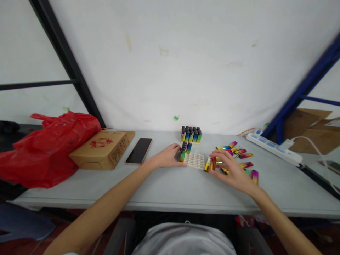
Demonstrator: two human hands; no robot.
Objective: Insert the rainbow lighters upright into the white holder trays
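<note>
— Where is the white tray [195, 161]?
— Mid-desk, a little closer to the far edge than the near one. A few glossy coloured pieces [182, 156] with dark tops stand upright along its left side; the other holes in view are bare.

— And the left hand [170, 156]?
— Curved round the tray's left end, thumb at the near left corner. I can't tell whether it grips or merely rests there.

— The right hand [225, 168]?
— Thumb and fingers pinch a red-and-gold piece [213, 164] just beside the tray's right end.

— What lies around them?
— Loose shiny pieces [246, 155] are scattered right of the tray, some partly behind that hand. A block of upright pieces [191, 134] stands near the desk's far edge.

— Further out?
— A dark-screened phone [139, 151] left of the left hand, then a cardboard box [102, 148] and a red plastic bag [53, 148] by the far left corner. A white power strip [273, 148] slants from the far edge towards the right edge of the desk [170, 193].
</note>
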